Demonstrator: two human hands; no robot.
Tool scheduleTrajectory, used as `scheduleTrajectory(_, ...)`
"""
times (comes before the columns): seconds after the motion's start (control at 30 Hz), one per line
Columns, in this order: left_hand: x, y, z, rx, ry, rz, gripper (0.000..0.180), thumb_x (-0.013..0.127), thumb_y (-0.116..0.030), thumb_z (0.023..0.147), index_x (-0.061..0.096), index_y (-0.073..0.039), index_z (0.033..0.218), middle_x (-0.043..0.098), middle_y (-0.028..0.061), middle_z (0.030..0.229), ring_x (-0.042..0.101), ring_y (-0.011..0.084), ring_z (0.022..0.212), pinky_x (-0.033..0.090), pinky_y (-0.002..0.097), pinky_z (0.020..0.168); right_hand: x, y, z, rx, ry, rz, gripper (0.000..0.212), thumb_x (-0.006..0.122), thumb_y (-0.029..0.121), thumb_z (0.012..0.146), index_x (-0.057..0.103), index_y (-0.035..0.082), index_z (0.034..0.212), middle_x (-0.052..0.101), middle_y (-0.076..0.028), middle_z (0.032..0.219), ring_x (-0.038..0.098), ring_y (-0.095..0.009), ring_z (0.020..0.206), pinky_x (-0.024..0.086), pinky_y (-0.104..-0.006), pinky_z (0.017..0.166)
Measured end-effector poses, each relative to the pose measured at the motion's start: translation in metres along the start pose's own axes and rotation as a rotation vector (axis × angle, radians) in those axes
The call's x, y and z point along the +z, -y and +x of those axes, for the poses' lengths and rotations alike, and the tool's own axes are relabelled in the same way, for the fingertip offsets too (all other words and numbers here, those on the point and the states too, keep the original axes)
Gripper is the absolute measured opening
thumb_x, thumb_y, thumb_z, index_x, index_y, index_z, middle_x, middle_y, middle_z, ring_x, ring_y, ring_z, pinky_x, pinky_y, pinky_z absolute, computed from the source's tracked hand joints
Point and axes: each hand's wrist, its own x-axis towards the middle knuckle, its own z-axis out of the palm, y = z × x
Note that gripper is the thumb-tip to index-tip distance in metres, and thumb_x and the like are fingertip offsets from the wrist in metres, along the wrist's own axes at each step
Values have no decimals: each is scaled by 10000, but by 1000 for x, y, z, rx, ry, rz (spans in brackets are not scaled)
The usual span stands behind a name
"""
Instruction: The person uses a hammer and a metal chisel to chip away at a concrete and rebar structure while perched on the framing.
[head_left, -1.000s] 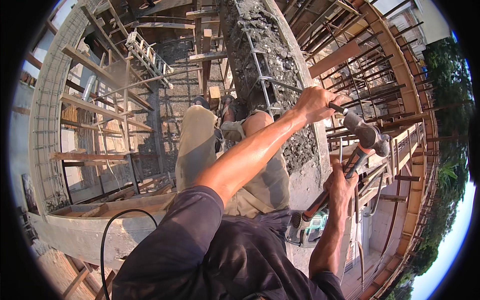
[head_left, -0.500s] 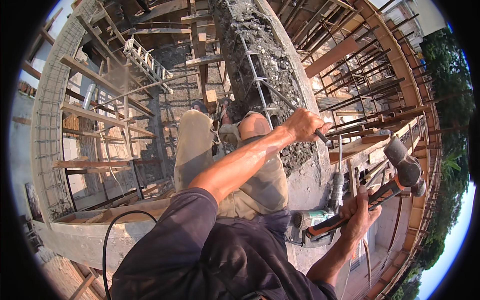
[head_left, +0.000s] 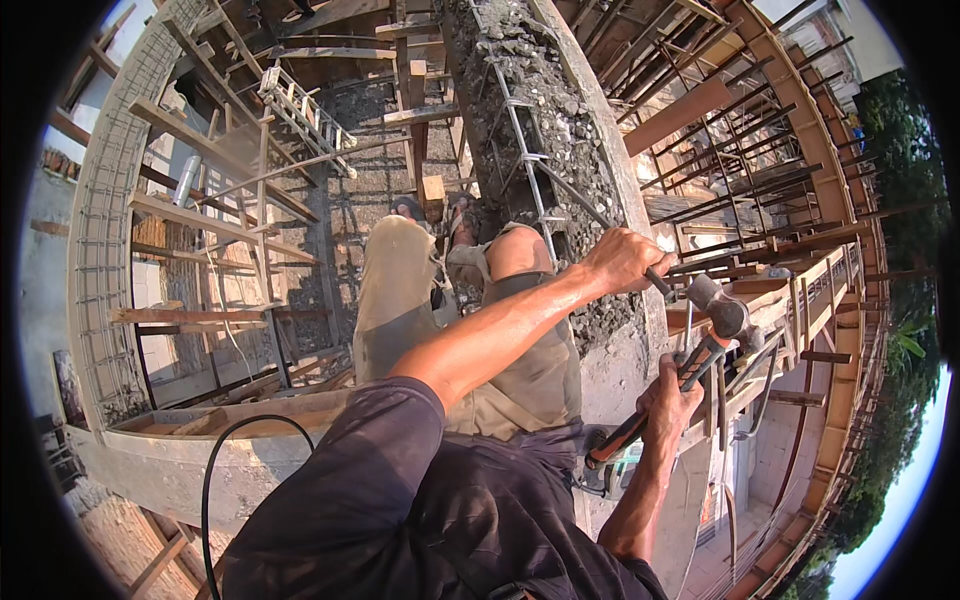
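Near, the right hand (head_left: 668,400) was wrapped around a hammer (head_left: 703,358), in front of a partly hidden green power tool (head_left: 624,463). The hammer's head hung just beside the near end of a metal rod (head_left: 580,196). Farther on, the left hand (head_left: 622,262) clenched that rod, which slanted left toward steel bars (head_left: 517,122) in broken concrete (head_left: 572,110)

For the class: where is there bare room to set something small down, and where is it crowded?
Bare concrete shows between the trousers and the right hand; another stretch lies left of the black cable, slope unclear. It is crowded where the hammer overlaps the power tool, and along the rubble, with steel bars and the chisel.
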Motion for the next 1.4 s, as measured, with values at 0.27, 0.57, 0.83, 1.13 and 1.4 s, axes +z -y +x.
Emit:
scheduleTrajectory(0.27,27,-32,-51,152,11,-42,439,657,-220,905,546,-94,500,546,69,494,572,268,452,468,395,459,-15,18,-17,-4,-85,90,259,667,178,950,441,137,831,329,67,546,294,-47,407,294,-238,374)
scheduleTrajectory(0.57,-44,-26,18,66,-162,-150,469,646,-279,922,561,-77,507,557,87,491,556,271,421,426,397,425,0,61,-43,-191,-47,156,282,649,169,953,410,128,808,306,60,529,286,-47,394,291,-234,359)
scheduleTrajectory(0.83,-51,-13,37,89,-174,-144,464,634,-287,930,580,-85,515,562,84,489,547,278,410,427,392,414,16,78,-45,-328,-10,230,296,603,153,978,397,124,768,310,47,519,300,-51,389,281,-241,349)
scheduleTrajectory(1.13,-48,-3,18,186,-97,-161,494,648,-238,933,516,-76,486,510,83,469,496,263,399,373,385,414,14,51,-38,-347,-10,127,347,626,110,958,360,141,737,321,46,505,326,-54,383,282,-244,344)
scheduleTrajectory(1.4,-56,-7,39,41,-252,-150,478,649,-242,936,536,-47,515,514,113,486,491,291,409,378,399,425,25,57,-6,-513,98,314,349,586,160,990,436,65,689,448,-10,525,409,-76,413,336,-266,382)
